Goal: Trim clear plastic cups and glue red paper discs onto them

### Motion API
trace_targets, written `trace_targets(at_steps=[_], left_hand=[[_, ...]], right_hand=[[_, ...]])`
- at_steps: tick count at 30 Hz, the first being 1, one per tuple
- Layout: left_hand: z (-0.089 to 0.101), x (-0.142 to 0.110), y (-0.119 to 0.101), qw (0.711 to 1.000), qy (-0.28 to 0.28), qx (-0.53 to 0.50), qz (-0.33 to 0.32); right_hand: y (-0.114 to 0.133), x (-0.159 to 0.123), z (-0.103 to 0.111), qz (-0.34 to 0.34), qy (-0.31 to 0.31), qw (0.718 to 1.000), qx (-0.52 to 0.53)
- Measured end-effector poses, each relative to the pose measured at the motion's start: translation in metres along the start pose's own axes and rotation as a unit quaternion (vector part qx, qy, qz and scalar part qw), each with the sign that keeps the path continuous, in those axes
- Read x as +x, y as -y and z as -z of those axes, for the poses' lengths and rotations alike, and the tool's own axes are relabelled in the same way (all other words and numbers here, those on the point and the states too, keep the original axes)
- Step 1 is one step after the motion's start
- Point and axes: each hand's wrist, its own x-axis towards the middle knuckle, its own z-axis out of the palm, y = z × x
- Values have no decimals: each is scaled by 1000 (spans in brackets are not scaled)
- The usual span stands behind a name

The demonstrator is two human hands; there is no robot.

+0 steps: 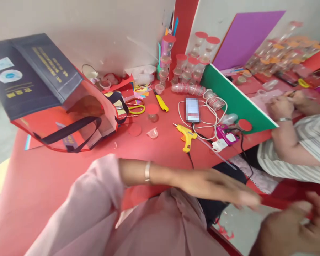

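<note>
Beyond my left hand (221, 186), glue gun (188, 135) lies untouched on tabletop (56, 172). Left's outstretched, released; right hand (290, 225) blurred, can't tell. Likely between steps; any grab calls for reaching forward-left.

Red is shown by the table (50, 181), yellow by the glue gun (187, 135) and cutter (162, 103), and green by the divider (234, 99). The bag (24, 67) is lettered in gold on navy, the clear cups (186, 74) are topped with red, and a co-worker's shirt (290, 160) is striped grey and white.
</note>
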Motion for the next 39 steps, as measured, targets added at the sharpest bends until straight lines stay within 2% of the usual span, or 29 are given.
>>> trace_targets(at_steps=[1,2,3,4,5,6,8,10,12,15,19,21,24,26,30,35,39], left_hand=[[12,-27,5,994,-96,41,8],[22,-55,11,978,-185,91,19],[29,-81,17,952,-265,149,36],[33,-105,24,926,-316,197,56],[36,-126,31,913,-328,226,81],[37,-143,39,905,-337,241,92],[38,-166,52,884,-387,244,102],[41,-176,63,862,-444,206,133],[47,-179,71,838,-497,155,164],[57,-181,77,825,-525,98,186],[62,-185,77,831,-519,65,187],[60,-186,77,830,-521,56,189],[56,-185,78,801,-565,9,196],[54,-184,80,786,-585,-52,193],[53,-184,82,802,-564,-116,158],[56,-186,80,816,-538,-106,180],[57,-184,79,806,-548,-87,206]], right_hand=[[3,-8,-18,51,10,999,1],[11,-18,-35,131,40,991,7],[24,-29,-51,165,108,980,35],[41,-41,-66,188,202,959,67],[60,-54,-82,223,289,926,97],[78,-68,-98,248,350,896,118],[106,-94,-132,257,422,863,104],[120,-115,-165,260,465,846,27],[123,-130,-190,260,489,832,-33],[118,-140,-211,252,510,818,-82],[114,-143,-221,246,516,817,-80],[113,-141,-222,237,536,810,-28],[116,-139,-219,196,564,796,98],[120,-142,-214,181,554,797,161],[126,-156,-201,203,514,800,234],[125,-171,-197,210,496,801,262],[122,-174,-193,217,491,807,247]])
